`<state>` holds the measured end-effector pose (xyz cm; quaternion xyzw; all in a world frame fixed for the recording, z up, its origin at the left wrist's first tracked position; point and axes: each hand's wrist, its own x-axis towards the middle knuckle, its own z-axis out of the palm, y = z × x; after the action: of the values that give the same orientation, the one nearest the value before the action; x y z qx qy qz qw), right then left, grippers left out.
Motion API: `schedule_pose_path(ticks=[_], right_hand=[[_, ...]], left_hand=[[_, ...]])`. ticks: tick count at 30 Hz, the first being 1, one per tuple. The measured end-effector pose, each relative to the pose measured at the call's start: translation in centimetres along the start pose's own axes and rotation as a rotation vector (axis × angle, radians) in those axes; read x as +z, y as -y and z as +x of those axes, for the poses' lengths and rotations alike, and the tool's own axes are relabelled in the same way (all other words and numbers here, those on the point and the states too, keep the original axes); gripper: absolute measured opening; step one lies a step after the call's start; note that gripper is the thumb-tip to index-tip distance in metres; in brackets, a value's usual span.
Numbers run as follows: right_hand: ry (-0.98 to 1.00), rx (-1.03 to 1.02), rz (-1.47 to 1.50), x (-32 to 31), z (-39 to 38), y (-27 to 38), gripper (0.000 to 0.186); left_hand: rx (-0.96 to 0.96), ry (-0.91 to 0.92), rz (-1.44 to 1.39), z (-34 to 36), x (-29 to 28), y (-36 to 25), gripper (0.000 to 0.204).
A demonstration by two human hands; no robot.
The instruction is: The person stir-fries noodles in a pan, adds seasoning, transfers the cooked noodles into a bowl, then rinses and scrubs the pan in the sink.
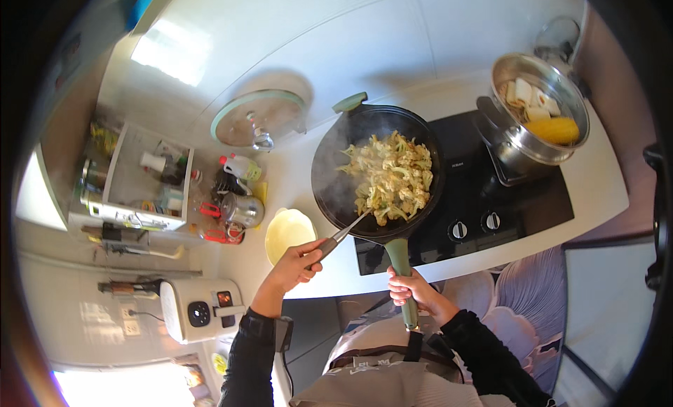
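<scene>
- Over the stove [540, 204], cauliflower [396, 172] is seemingly being stirred!
- Left hand [291, 268] is gripping a utensil [343, 233].
- Right hand [417, 295] is clasping the pan handle [398, 256]; next turn's probably needing steadiness.

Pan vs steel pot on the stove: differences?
The pan is black; the pot is silvery. The pan holds cauliflower; the pot holds yellow corn and pale chunks. The right hand grips the pan's green handle; the pot is unheld. Both are uncovered.

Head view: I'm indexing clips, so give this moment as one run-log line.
left hand: holds utensil, tip at cauliflower; right hand: grips green handle; wok: steaming, over cooktop; yellow bowl: beside wok
</scene>
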<state>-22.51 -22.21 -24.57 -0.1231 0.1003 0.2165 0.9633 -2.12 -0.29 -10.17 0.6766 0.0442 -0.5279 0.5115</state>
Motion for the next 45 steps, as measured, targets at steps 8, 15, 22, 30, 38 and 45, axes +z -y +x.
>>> schedule_pose_path(ticks=[8,15,22,30,38,45], right_hand=[[-0.049,0.069,-0.174,2.9,-3.2,-0.6,0.010],[-0.119,0.089,-0.269,6.2,-0.7,-6.2,0.014],[-0.190,0.041,-0.383,8.6,4.0,-11.9,0.015],[-0.299,-0.052,-0.389,9.9,7.4,-15.6,0.017],[-0.362,-0.117,-0.477,10.4,8.0,-16.3,0.015],[-0.431,-0.141,-0.565,10.5,7.6,-16.3,0.017]], left_hand=[[0.079,-0.086,-0.253,-8.0,0.3,5.8,0.048],[0.137,-0.105,-0.255,-12.6,-5.2,10.0,0.047],[0.161,-0.070,-0.262,-14.8,-12.3,12.5,0.047],[0.116,-0.115,-0.283,-16.0,-17.9,14.9,0.049],[0.154,-0.116,-0.309,-16.4,-20.0,16.2,0.050],[0.159,-0.150,-0.347,-17.3,-21.0,17.2,0.050]])
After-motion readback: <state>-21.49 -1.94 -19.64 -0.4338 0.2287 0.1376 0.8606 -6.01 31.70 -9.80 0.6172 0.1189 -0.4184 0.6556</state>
